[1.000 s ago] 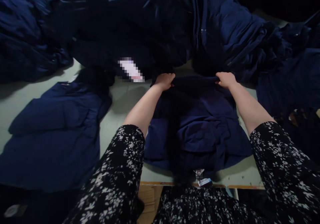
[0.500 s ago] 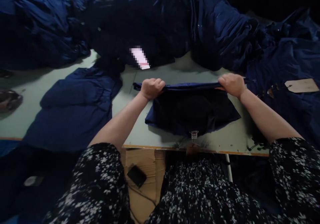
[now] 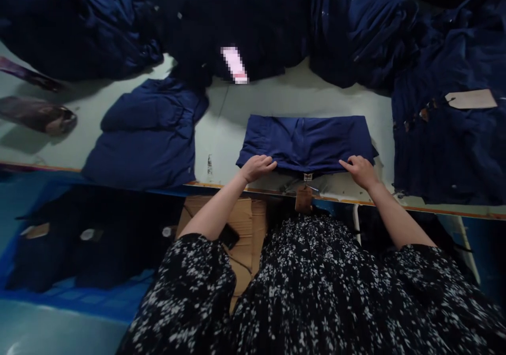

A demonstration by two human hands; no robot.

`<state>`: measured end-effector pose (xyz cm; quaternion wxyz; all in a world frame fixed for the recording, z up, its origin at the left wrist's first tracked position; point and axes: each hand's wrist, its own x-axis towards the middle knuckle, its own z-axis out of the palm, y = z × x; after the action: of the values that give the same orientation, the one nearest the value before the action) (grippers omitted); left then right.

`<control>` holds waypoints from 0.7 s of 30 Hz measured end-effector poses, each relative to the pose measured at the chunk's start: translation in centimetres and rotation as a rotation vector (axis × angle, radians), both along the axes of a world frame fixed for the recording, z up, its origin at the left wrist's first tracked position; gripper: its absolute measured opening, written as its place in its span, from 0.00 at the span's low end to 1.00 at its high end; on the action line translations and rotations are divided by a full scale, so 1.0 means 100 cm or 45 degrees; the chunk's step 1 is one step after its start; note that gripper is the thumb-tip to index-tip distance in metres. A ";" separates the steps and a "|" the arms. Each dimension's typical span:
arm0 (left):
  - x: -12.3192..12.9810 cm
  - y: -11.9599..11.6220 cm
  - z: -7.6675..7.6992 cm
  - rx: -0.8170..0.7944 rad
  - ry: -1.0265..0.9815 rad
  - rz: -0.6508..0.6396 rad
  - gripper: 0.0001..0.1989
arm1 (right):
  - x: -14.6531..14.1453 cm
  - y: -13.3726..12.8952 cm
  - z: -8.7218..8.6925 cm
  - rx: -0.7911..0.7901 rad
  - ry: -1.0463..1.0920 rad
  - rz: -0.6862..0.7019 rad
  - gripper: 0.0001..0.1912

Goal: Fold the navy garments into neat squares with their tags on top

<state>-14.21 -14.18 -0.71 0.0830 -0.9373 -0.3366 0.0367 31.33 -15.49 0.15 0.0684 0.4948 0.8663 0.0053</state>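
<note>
A folded navy garment [image 3: 306,140] lies flat on the pale table [image 3: 276,101], close to its front edge. My left hand [image 3: 259,168] pinches the near left part of its front edge, thumb toward the middle. On the near right part, my right hand [image 3: 360,170] grips the same edge with curled fingers. A small white label sits at the middle of that edge, and a brown tag [image 3: 303,199] hangs below it over the table's rim.
Folded navy garments [image 3: 146,133] lie on the left, a navy stack with a beige tag [image 3: 472,99] on the right. Navy heaps [image 3: 356,33] line the back. Another person's hand [image 3: 43,115] is at far left. A blue crate [image 3: 79,297] with dark garments stands below.
The raised edge of the garment has come down flat toward me, and both hands have moved nearer the table's front edge. The camera view has tilted down; the other person's hand shows more.
</note>
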 end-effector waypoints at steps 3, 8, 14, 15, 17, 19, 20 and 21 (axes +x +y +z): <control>-0.003 -0.007 0.006 -0.058 -0.086 0.078 0.19 | 0.012 -0.005 0.003 -0.003 0.082 0.012 0.28; 0.003 -0.022 -0.002 -0.369 -0.138 0.034 0.13 | 0.028 -0.008 -0.004 -0.249 0.235 0.029 0.22; -0.030 0.039 -0.001 -0.173 -0.589 0.691 0.12 | 0.036 0.053 0.000 0.039 0.842 -0.567 0.18; -0.037 0.058 0.000 -0.122 -0.706 0.887 0.12 | 0.035 0.070 0.002 0.099 0.899 -0.679 0.19; -0.048 0.095 0.001 -0.115 -0.918 1.277 0.11 | 0.032 0.105 0.005 0.149 0.965 -0.865 0.20; -0.052 0.125 0.001 -0.233 -1.107 1.585 0.11 | 0.030 0.137 0.006 0.131 0.965 -1.035 0.19; -0.052 0.136 0.000 -0.313 -1.205 1.695 0.12 | 0.028 0.151 0.005 0.109 0.945 -1.120 0.19; -0.051 0.145 -0.001 -0.397 -1.306 1.782 0.13 | 0.028 0.162 0.005 0.077 0.926 -1.196 0.18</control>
<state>-19.27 0.27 -0.82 -0.2487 -0.4176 -0.8206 -0.3007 34.08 0.72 0.64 -0.2519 0.7968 0.5219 -0.1708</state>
